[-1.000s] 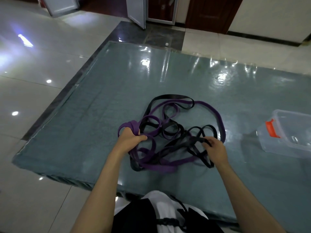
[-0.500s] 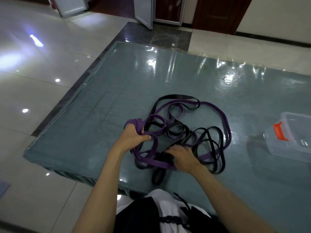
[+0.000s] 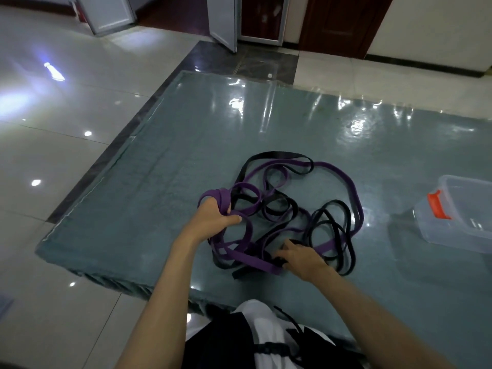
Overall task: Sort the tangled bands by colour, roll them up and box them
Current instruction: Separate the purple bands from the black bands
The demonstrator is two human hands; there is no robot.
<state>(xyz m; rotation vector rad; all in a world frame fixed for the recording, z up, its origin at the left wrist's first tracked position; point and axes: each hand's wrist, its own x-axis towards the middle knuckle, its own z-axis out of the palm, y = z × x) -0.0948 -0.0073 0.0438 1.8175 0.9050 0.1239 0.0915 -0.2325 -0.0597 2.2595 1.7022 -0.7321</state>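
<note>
A grey-green mat (image 3: 186, 161) covers glossy floor tiles (image 3: 53, 155) before dark doors (image 3: 338, 20).

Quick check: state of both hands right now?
Left hand: grips gathered loops of the purple elastic band.
Right hand: fingers curled on the black elastic band in the tangle.

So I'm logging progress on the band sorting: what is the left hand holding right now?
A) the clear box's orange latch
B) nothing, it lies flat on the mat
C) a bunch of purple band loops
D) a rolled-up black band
C: the left hand grips gathered loops of the purple band, while the rest stays tangled with the black band on the mat.
</note>
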